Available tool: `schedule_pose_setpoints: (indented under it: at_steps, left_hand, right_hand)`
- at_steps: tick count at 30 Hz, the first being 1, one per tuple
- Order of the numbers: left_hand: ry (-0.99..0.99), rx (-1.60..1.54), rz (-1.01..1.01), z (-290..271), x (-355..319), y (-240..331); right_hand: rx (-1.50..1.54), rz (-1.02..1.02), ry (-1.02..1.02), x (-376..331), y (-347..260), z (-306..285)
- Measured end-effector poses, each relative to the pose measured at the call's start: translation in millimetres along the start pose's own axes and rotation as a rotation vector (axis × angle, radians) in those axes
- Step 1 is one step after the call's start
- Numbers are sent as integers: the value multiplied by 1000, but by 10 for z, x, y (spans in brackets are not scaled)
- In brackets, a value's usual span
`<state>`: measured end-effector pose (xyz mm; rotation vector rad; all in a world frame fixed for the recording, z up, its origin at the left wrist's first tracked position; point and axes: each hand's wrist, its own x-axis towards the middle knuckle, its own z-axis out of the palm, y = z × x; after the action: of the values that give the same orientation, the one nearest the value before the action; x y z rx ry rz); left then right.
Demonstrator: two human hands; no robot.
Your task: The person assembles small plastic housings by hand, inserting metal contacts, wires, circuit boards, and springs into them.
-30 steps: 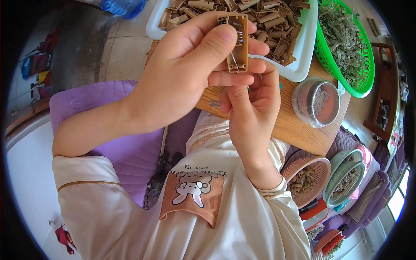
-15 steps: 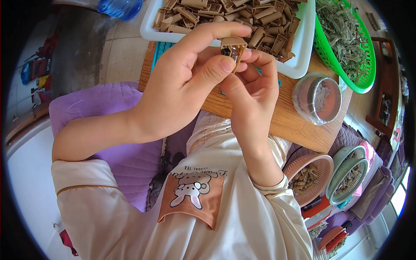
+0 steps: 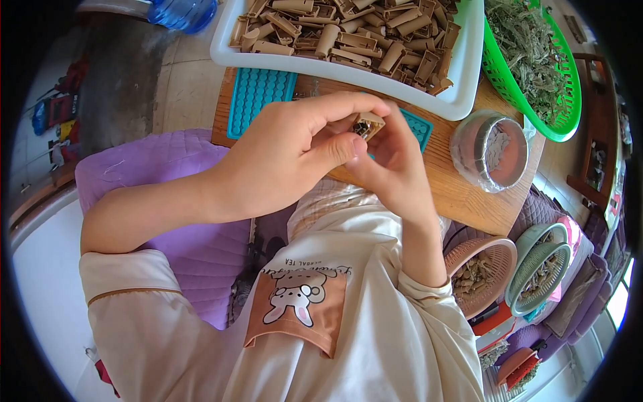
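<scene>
Both hands meet over the near edge of the wooden table, gripping one small brown plastic casing (image 3: 370, 124) between them. Its end facing me is hollow, with dark and shiny parts inside that are too small to make out. My left hand (image 3: 284, 147) curls around it, thumb at its near side and index finger arched over the top. My right hand (image 3: 398, 171) closes on it from the other side, thumb touching the left thumb; its other fingers are partly hidden. Beyond the hands, a white tub (image 3: 321, 69) holds many similar brown casings.
Teal ridged trays (image 3: 262, 100) lie on the wooden table (image 3: 469, 204), partly behind my hands. To the right are a plastic-lined bowl (image 3: 462, 151) with grey bits and a green basket (image 3: 573, 87) of grey-green pieces. Pink (image 3: 506, 251) and pale-green baskets (image 3: 514, 305) stand lower right.
Both hands have moved down toward me with the casing, uncovering the teal tray and more of the tub. The casing has tilted, and the right fingers wrap closer around it.
</scene>
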<state>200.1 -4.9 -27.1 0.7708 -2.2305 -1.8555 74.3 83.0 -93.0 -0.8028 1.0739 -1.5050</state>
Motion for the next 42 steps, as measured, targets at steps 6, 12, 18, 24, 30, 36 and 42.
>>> schedule_pose_setpoints:
  at_steps: [6,12,18,24,30,36,42]
  left_hand:
    - [-137,-411,-357,-39,-3,58]
    - [-255,-550,-566,-27,-12,90]
    - [-274,-545,-616,-47,-11,128]
    - [-274,-602,-610,-32,-34,99]
    - [-274,-598,-613,-42,-25,120]
    - [-253,-602,-560,-12,-65,103]
    - [-191,-516,-452,2,-63,122]
  right_hand:
    - [-519,162,172,-278,257,-746]
    - [-1137,-117,348,-233,501,-795]
    - [-1344,-208,255,-180,544,-775]
    - [-1336,-172,289,-153,512,-737]
    - [-1393,-264,238,-242,588,-802]
    - [-766,-452,490,-383,235,-294]
    - [-663,-693,379,-367,16,170]
